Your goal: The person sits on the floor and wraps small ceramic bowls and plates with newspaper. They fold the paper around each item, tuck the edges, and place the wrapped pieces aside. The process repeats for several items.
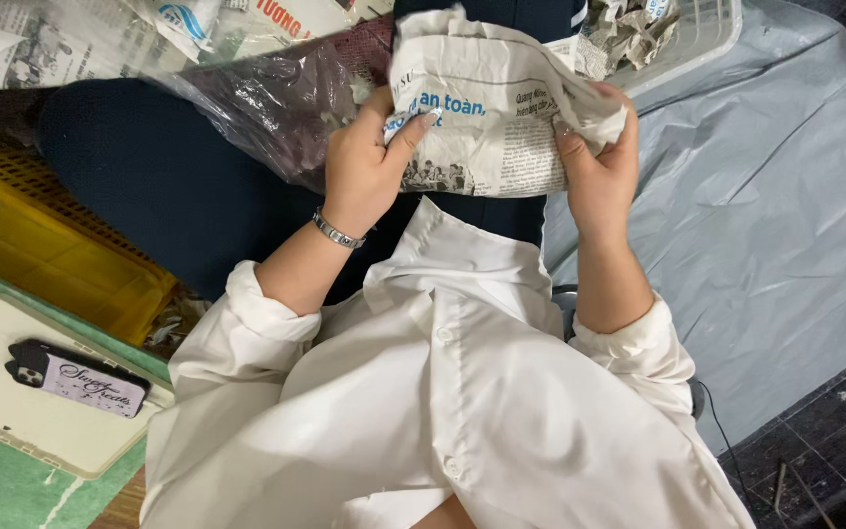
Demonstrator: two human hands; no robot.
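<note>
Head view, looking straight down: person in a white button shirt (462, 392), sleeves rolled, both hands up front on a crumpled newspaper bundle (492, 118). Left hand (364, 162) grips the bundle's left edge, thumb laid across the printed face, silver link bracelet (337, 232) on the wrist. Right hand (599, 167) pinches the right edge, fingers curled into the creased paper. The bundle sits mid-top of frame, held above the lap over dark navy trousers (149, 176); paper is wrinkled, matte, wrapped round something I cannot make out. Just behind and left of it, touching the left hand's side, a translucent purplish plastic bag (276, 98), glossy and crinkled, partly blocks the trousers. More flat newspaper sheets (51, 39) at top left. Top right, a white plastic basket (697, 39) holds balled-up paper scraps (629, 29); the bundle hides its left part. Grey plastic sheet (756, 196) spreads over the floor on the right, smooth with long folds, dark tiles (834, 421) at its lower edge. Left side: a yellow slatted plastic crate (41, 235), ribbed, partly hidden by the leg. Bottom left, a cream rounded tray (12, 402) lies on a green surface (2, 490), a phone in a black-and-pink case (75, 377) resting on it.
</note>
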